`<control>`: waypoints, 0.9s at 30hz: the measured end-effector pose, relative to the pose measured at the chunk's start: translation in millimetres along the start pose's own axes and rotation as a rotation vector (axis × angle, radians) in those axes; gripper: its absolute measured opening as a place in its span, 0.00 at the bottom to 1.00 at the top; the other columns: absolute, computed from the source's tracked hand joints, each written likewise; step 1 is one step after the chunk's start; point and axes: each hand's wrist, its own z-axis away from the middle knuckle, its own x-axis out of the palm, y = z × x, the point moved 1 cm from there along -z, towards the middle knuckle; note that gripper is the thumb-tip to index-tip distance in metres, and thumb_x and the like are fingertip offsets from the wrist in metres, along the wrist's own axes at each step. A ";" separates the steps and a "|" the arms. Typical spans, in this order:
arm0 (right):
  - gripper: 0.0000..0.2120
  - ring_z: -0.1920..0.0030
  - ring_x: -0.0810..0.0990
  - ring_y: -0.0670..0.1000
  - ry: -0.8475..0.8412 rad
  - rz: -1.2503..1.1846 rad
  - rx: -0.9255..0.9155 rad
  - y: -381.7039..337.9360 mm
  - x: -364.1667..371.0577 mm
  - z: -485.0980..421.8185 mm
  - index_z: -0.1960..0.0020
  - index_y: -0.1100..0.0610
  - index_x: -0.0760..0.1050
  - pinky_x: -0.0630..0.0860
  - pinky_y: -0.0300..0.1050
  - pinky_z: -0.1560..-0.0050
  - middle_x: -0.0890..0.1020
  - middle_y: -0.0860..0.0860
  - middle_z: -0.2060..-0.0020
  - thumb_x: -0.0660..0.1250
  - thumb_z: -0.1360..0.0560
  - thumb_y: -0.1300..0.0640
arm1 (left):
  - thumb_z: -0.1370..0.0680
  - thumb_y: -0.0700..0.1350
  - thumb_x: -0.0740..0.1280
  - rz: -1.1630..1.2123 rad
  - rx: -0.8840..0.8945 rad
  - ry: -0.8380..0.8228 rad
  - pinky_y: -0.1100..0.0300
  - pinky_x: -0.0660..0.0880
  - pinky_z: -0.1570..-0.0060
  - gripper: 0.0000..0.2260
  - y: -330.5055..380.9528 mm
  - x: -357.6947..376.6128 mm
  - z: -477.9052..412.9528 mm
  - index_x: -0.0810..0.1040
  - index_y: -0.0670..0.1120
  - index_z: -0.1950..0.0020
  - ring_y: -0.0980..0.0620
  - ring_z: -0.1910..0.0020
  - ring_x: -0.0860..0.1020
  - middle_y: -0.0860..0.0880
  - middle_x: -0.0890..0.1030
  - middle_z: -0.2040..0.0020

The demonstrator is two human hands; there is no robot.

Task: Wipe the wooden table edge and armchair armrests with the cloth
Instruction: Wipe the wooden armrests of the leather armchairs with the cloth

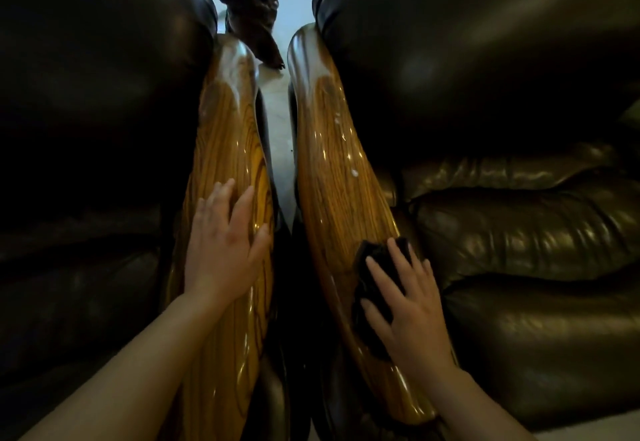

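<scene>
Two glossy wooden armrests run side by side up the middle of the view. My left hand (223,243) lies flat, fingers spread, on the left armrest (225,135) and holds nothing. My right hand (405,305) presses a dark cloth (367,288) flat against the near part of the right armrest (332,170). The cloth shows around and under my fingers. A few pale droplets sit further up the right armrest.
Dark leather armchairs flank the armrests: one cushion (97,94) at left, another (519,232) at right. A narrow gap of pale floor (278,118) separates the armrests. A dark carved wooden object (249,0) stands at the far end of the gap.
</scene>
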 end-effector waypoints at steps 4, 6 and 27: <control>0.30 0.21 0.55 0.56 0.062 -0.034 0.195 5.3 9.2 -26.8 0.22 0.47 0.61 0.56 0.55 0.25 0.57 0.50 0.20 0.60 0.22 0.42 | 0.19 0.57 0.58 -0.025 -0.060 0.027 0.47 0.46 0.24 0.29 -3.8 1.4 -35.9 0.53 0.52 0.21 0.46 0.21 0.48 0.45 0.52 0.20; 0.30 0.23 0.61 0.56 0.147 -0.115 0.320 0.7 9.2 -52.9 0.23 0.51 0.63 0.65 0.57 0.27 0.62 0.52 0.22 0.60 0.22 0.43 | 0.20 0.58 0.57 0.012 -0.146 0.033 0.44 0.49 0.24 0.29 -3.2 4.3 -54.8 0.52 0.53 0.21 0.45 0.21 0.49 0.47 0.52 0.20; 0.32 0.21 0.56 0.45 -0.009 -0.069 -0.183 -8.9 5.0 -132.5 0.23 0.54 0.62 0.59 0.50 0.23 0.64 0.49 0.22 0.65 0.23 0.44 | 0.22 0.61 0.52 0.021 -0.302 0.140 0.41 0.58 0.27 0.28 -8.5 19.8 -78.2 0.59 0.51 0.24 0.44 0.23 0.57 0.46 0.60 0.22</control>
